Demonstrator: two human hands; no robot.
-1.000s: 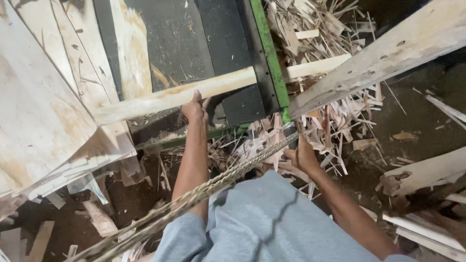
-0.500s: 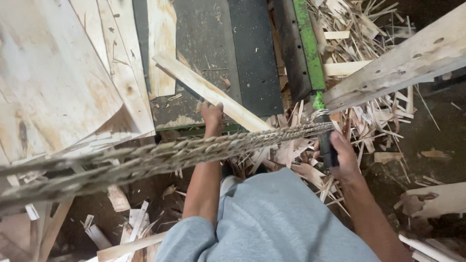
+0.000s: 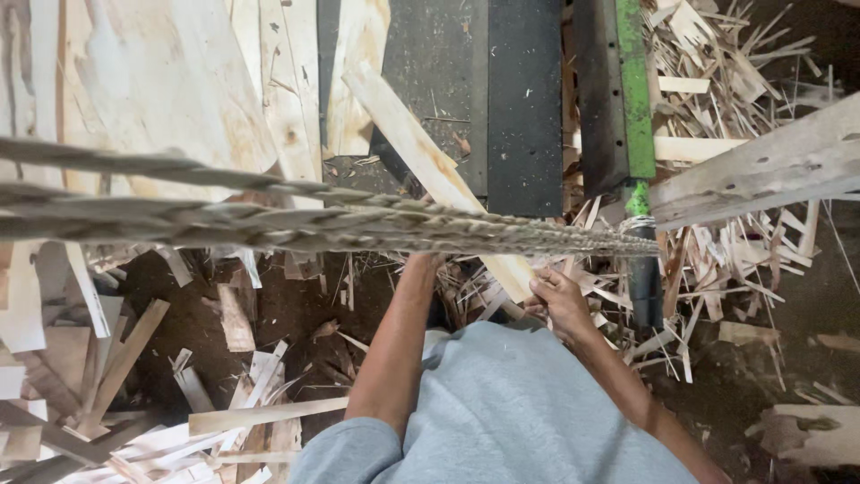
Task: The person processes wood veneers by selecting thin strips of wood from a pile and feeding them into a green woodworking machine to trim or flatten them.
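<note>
Taking the thick twisted rope (image 3: 296, 215) as the landmark, stretched across the view from the left edge to a green-and-black bar (image 3: 634, 134) on the right: above its left stretch lie pale sheets of thin wood (image 3: 161, 99), and below it dark ground strewn with broken wooden scraps (image 3: 134, 358). Near the rope's middle, the person's left arm rises from a grey shirt (image 3: 511, 412), and the left hand (image 3: 428, 262) sits right at the rope's underside, mostly hidden by it, so whether it is open or clenched cannot be told. Crossing under the rope just to the right is a long flat wooden strip (image 3: 421, 152), slanting from above the rope down to its broken lower end below it. There the right hand (image 3: 560, 300) curls its fingers around something close to that end; whether it grips the strip itself or a neighbouring sliver is unclear. The strip looks light, thin and stiff along its length but brittle, likely to snap or splinter if bent, with rough edges. A hold on the flat faces near each end, not the ragged tip, should suit it best. Right of the bar, a heavy grey plank (image 3: 761, 170) slants over more splinters.
</note>
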